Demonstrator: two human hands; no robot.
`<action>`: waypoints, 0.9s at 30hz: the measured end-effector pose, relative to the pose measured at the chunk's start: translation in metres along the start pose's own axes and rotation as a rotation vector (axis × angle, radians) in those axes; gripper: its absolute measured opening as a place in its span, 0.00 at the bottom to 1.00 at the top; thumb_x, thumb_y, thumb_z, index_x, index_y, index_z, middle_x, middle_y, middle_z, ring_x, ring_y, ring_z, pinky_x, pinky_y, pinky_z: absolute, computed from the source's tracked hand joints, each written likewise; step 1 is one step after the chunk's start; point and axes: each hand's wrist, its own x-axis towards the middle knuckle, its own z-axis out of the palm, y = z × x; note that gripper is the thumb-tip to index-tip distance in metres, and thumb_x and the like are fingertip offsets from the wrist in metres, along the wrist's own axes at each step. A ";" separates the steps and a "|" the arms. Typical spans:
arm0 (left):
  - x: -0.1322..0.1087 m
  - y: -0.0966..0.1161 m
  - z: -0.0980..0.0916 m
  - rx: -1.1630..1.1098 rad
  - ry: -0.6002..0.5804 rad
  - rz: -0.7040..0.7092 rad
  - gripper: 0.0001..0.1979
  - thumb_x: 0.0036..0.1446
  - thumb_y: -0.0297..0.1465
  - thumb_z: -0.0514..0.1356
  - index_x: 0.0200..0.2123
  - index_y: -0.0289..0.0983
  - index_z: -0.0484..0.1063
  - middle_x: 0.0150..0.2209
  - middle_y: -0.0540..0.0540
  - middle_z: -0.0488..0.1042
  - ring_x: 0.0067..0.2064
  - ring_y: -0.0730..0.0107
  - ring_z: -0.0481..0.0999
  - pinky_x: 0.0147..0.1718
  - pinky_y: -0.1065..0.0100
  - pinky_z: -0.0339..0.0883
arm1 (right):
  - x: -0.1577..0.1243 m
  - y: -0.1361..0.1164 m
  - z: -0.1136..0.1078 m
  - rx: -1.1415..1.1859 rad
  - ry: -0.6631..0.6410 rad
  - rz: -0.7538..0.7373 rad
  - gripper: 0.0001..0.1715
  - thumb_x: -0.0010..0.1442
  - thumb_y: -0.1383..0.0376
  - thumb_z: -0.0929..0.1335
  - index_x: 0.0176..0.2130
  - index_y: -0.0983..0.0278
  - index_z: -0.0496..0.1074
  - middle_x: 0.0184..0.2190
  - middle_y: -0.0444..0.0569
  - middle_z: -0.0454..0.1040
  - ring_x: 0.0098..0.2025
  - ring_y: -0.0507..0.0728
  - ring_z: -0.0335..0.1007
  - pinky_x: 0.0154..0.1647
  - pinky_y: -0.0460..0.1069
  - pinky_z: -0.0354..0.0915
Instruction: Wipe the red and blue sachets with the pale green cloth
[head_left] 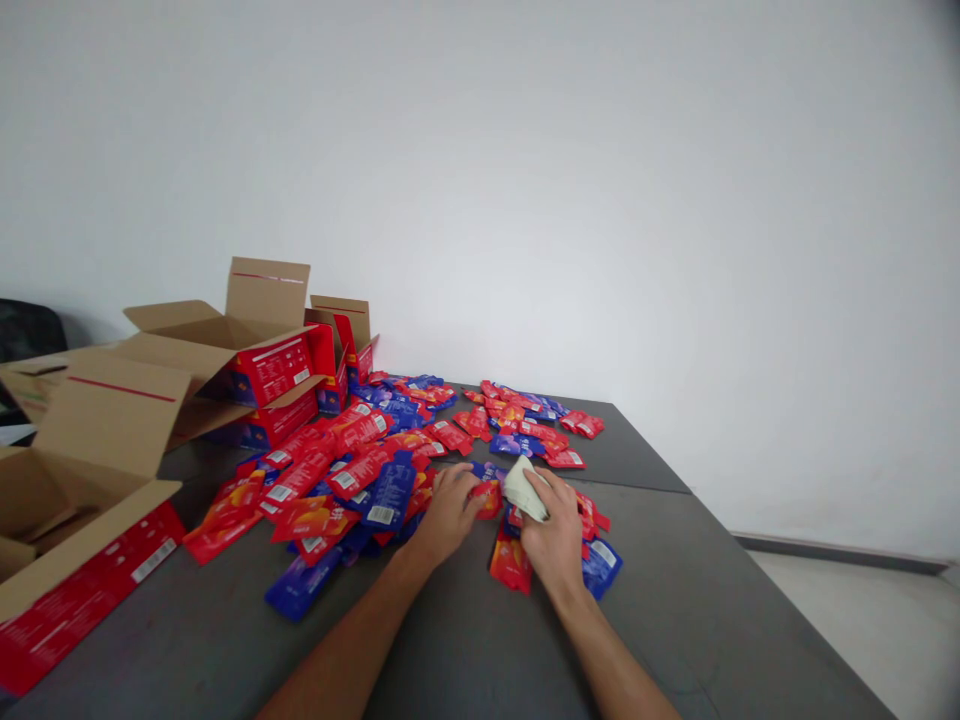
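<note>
My right hand (553, 525) is closed around a folded pale cloth (523, 486), above a small pile of red and blue packets on the table. Beneath and beside that hand lie an orange-red packet (511, 562) and a blue packet (602, 568). My left hand (448, 515) has its fingers curled at the edge of a small red packet (489, 498), which it appears to pinch; the fingertips are partly hidden. Left of this hand spreads a large heap of red and blue packets, among them a blue one with a white label (390, 492).
Open cardboard boxes with red sides stand at the left, including a near box (90, 575) and a stacked one (274, 370). More packets (517, 410) lie farther back on the dark table (675, 590). A white wall (600, 200) rises behind.
</note>
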 end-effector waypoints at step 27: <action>-0.005 0.032 -0.004 -1.350 -0.272 -0.602 0.27 0.64 0.52 0.51 0.54 0.40 0.71 0.48 0.41 0.78 0.49 0.56 0.77 0.47 0.56 0.70 | -0.012 -0.027 0.004 -0.089 -0.450 -0.266 0.40 0.44 0.77 0.67 0.56 0.54 0.74 0.60 0.48 0.69 0.50 0.65 0.63 0.50 0.60 0.63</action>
